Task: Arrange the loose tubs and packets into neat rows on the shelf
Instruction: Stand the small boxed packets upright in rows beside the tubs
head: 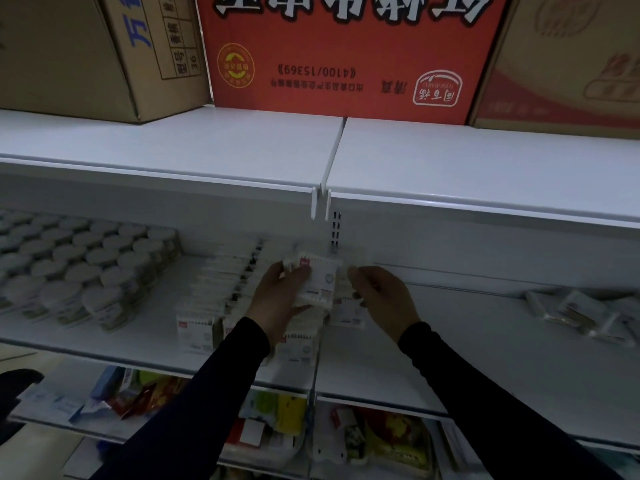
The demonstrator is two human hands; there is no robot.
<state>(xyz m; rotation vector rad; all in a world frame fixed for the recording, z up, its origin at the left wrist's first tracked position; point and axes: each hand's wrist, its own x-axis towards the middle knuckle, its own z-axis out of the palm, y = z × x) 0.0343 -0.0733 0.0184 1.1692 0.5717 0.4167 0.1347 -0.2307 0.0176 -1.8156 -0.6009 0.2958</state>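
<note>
White metal shelving fills your view, dimly lit; take the middle shelf (104, 336) as reference. Nearest, your left hand (282, 299) grips a flat white packet (320, 282) above that shelf's centre, thumb under and fingers over, lifted clear, probably so you can drop it on end. Just right of it your right hand (382, 299) hovers with fingers curled around something pale; whether it pinches a second packet I cannot tell. Beneath both hands, on the shelf, upright packet rows (221, 292) run front to back. Left of these stand tubs (86, 271) in ranks. Far right lie loose packets (581, 315), flat and unsorted. Beyond and above, cartons include a red carton (346, 53).
</note>
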